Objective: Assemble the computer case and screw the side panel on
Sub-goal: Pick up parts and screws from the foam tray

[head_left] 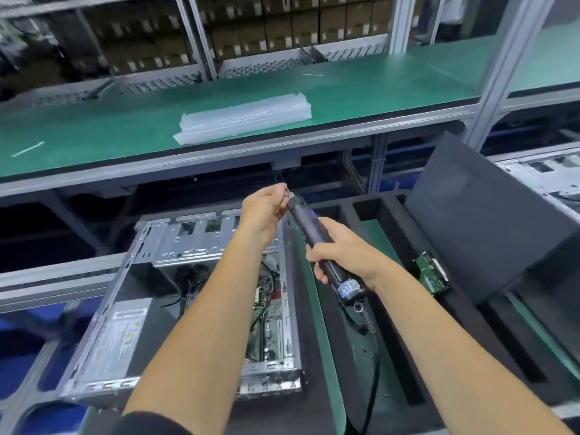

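An open computer case (131, 324) lies on its side at the lower left, its motherboard and cables showing. My right hand (342, 252) grips a dark electric screwdriver (326, 255), held up over the case with its tip pointing up and to the left. My left hand (265, 211) pinches the screwdriver's tip between its fingertips; whether a screw sits there is hidden. A dark grey side panel (470, 221) leans upright at the right.
Black foam trays (386, 215) with slots lie under the hands, and a hard drive (431, 273) stands in one slot. A green shelf (94, 133) above holds a stack of clear plastic sleeves (244, 119). The screwdriver's cord (372, 372) hangs down. Another bare metal case (543, 177) sits at the far right.
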`<state>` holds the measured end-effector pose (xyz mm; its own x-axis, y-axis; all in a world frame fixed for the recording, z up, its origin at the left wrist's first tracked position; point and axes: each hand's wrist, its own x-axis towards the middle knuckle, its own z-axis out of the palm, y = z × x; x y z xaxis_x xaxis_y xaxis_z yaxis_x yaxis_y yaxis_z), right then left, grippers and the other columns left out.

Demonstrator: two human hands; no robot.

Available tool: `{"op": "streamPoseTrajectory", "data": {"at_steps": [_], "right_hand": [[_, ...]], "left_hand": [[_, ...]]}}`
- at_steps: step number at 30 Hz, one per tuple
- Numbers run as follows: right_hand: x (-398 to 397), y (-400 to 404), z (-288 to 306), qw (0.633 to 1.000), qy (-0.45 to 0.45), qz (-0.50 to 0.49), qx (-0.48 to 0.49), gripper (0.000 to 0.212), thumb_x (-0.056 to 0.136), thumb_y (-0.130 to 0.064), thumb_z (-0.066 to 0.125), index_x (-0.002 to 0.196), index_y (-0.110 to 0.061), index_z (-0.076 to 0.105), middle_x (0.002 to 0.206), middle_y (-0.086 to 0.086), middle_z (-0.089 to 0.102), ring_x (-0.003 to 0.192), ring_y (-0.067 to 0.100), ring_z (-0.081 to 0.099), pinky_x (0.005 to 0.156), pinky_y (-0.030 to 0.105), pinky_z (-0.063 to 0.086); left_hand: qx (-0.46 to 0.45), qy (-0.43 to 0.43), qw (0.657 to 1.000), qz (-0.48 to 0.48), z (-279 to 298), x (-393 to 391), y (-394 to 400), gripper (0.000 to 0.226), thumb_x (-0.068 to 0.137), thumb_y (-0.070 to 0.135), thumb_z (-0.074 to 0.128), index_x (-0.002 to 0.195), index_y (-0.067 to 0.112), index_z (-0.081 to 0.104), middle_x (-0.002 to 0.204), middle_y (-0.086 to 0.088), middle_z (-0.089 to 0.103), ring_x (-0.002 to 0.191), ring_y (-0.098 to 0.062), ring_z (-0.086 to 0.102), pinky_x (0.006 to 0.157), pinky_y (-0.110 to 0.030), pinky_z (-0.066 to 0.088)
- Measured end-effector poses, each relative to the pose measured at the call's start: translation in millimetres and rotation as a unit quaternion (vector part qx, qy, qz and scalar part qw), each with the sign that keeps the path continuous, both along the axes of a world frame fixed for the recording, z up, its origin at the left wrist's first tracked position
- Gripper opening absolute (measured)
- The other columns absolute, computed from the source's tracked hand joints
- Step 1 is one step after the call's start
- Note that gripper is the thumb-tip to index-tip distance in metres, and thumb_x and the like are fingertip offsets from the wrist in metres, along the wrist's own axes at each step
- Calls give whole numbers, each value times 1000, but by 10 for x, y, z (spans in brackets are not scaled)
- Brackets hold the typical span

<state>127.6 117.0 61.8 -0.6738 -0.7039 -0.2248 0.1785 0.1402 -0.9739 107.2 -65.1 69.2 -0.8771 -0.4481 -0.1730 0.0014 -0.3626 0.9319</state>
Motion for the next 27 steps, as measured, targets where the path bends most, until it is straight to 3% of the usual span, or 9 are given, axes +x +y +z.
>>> {"op": "streamPoseTrajectory", "data": {"at_steps": [4,8,10,13,16,19,24,27], "right_hand": [[389,-419,60,1000,13,10,-1,37,84,-1,62,115,-16,46,81,13,55,51,23,56,49,31,48],[735,-759,65,1000,21,3,17,57,88,0,62,138,-18,39,88,11,57,53,23,57,51,33,49],[871,-874,74,1000,21,5,12,55,89,0,61,136,-19,39,88,12,57,54,23,57,50,33,50],[1013,-946,101,1000,12,15,16,52,89,-1,62,130,-26,42,88,12,56,55,21,58,49,31,50],[1106,-974,90,999,8,20,39,59,89,1,62,139,-19,37,90,14,55,56,22,58,49,31,49],[1188,-973,88,998,6,34,47,53,89,2,62,135,-15,40,88,13,53,55,22,56,49,31,49],[1321,-859,75,996,-26,79,44,65,76,-3,66,135,-12,41,84,13,51,51,22,53,45,29,47],[1440,-784,31,995,-27,80,44,61,79,2,66,134,-12,43,85,13,51,51,22,53,45,29,46]], "left_hand": [[-45,-4,998,32,21,313,-521,17,89,3,61,74,5,68,61,-1,62,50,-6,53,52,-14,47],[-101,-10,995,22,33,590,-887,19,87,4,63,69,5,67,55,-1,61,49,-9,54,54,-18,48],[-93,-9,995,14,41,693,-1030,19,87,2,63,68,4,67,54,0,63,48,-9,56,54,-18,49],[-110,-3,993,-31,29,841,-1207,17,89,2,60,73,1,66,58,-3,61,48,-9,55,56,-17,50],[-127,-1,990,-57,-37,964,-1298,19,91,1,58,74,1,65,58,-3,60,47,-8,55,54,-16,49],[-121,-3,988,-94,-88,1058,-1359,24,93,-3,52,72,1,63,55,-2,59,44,-6,54,48,-15,47],[-156,-60,960,-224,-85,1271,-1589,15,93,0,53,81,1,63,63,-2,65,53,-6,60,49,-13,48],[-180,-110,942,-260,-59,1400,-1584,14,94,3,53,85,1,63,67,-5,66,55,-8,62,49,-13,49]]}}
